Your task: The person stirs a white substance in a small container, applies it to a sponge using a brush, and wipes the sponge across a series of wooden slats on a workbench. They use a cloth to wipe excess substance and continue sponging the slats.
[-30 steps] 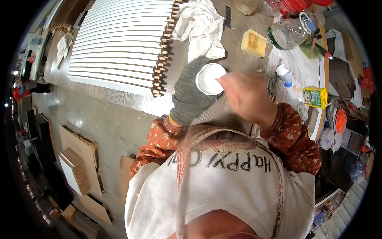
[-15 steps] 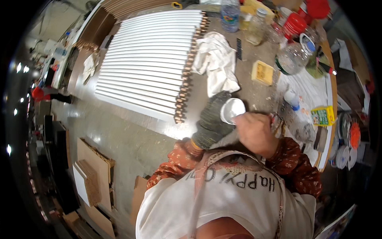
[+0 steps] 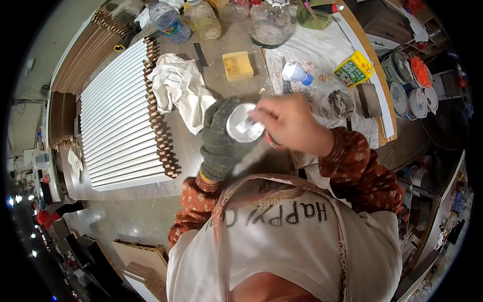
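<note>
My left hand (image 3: 220, 136), in a dark grey-green knit glove, is wrapped around a small white cup (image 3: 232, 132) tilted toward me. Smooth white paste coats the inside of the cup. My bare right hand (image 3: 292, 121) is closed in a pinch at the cup's right rim. From its fingertips a small flat blade (image 3: 245, 124) reaches into the paste; the handle is hidden by my fingers. Beyond the glove lies a crumpled white cloth (image 3: 176, 85). Part of a red-rimmed round thing (image 3: 274, 142) shows beneath my right hand.
White-faced strips (image 3: 121, 116) lie in a row at left, near stacked brown strips (image 3: 75, 65). A yellow sponge block (image 3: 237, 66), a plastic bottle (image 3: 170, 22), jars, a white tube with a blue cap (image 3: 297, 73), a yellow box (image 3: 354, 69) and a crusted container (image 3: 337, 104) stand farther off and right.
The view has swung right, so the bench things sit farther left in it. Both hands still work at the cup; a blade now shows inside it.
</note>
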`<act>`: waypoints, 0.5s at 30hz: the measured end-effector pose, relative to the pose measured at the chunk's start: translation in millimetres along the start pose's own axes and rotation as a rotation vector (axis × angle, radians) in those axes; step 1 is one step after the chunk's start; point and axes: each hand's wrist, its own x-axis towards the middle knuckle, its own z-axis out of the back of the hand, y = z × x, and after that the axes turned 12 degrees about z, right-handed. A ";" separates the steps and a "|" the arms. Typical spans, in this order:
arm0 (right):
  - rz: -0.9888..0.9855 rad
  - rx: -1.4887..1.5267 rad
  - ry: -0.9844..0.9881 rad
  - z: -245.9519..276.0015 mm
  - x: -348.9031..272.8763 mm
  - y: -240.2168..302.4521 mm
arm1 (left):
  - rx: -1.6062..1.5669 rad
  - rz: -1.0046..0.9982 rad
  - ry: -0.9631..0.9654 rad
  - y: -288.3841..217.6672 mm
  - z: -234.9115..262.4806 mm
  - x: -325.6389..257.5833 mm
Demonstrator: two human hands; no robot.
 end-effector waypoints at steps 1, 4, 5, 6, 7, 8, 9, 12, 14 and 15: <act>-0.062 0.022 -0.010 7.5 -1.5 -5.8 | 0.002 -0.019 0.011 -7.0 -5.8 8.7; -0.077 -0.090 -0.032 34.8 -3.3 -26.0 | 0.088 -0.234 0.085 -26.9 -16.1 52.6; -0.050 -0.156 -0.035 46.0 -2.7 -31.9 | -0.053 -0.210 0.096 -25.5 -27.6 67.1; 0.025 -0.293 -0.058 60.8 -1.1 -35.5 | -0.091 -0.164 0.157 -34.4 -30.4 83.6; 0.107 -0.421 -0.082 76.6 3.6 -36.3 | -0.243 -0.130 0.179 -40.2 -36.1 98.8; 0.122 -0.503 -0.106 85.8 8.2 -39.4 | -0.396 -0.094 0.199 -43.5 -44.8 113.0; 0.128 -0.591 -0.134 96.2 12.4 -42.9 | -0.406 -0.112 0.221 -44.7 -56.0 127.1; -0.076 -0.770 -0.165 116.1 20.7 -56.0 | -0.257 -0.305 0.189 -38.4 -102.7 176.1; -0.274 -0.928 -0.117 116.8 10.7 -96.3 | -0.180 -0.373 0.243 -22.8 -150.1 203.2; -0.229 -0.973 -0.069 114.7 7.3 -116.5 | -0.189 -0.354 0.300 -23.4 -147.1 209.9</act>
